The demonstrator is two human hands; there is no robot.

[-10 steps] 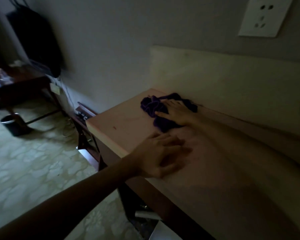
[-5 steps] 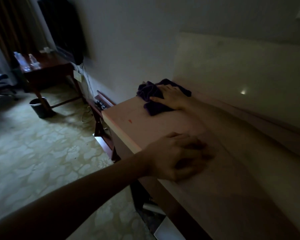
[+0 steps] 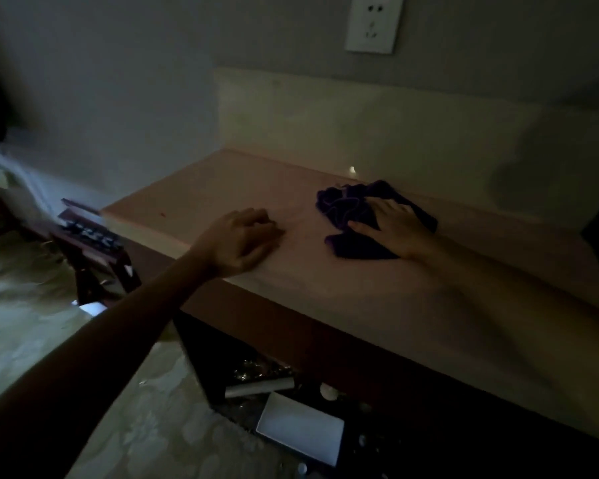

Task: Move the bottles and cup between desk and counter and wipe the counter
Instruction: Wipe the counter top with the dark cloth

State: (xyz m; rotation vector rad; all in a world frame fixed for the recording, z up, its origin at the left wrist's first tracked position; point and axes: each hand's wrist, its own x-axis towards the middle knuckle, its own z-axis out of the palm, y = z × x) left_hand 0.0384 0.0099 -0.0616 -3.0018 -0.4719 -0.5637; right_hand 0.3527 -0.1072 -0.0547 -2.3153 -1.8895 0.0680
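A: What stage is showing?

B: Wiping is under way: the right hand, fingers flat, is pressing the purple cloth on the counter.

A: The left hand?

B: Resting loosely curled, holding nothing. Bottles and cup are showing nowhere, probably awaiting return.

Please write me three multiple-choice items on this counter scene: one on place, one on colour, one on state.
1. Where does the cloth lie?
A. on the floor
B. on the counter near the back wall
C. in the shelf below

2. What colour is the cloth?
A. purple
B. white
C. yellow

3. What is the right hand doing?
A. hanging idle
B. gripping a bottle
C. pressing flat on the cloth

Answers: B, it lies on the counter by the backsplash; A, its folds show dark purple; C, straight fingers lie on it.
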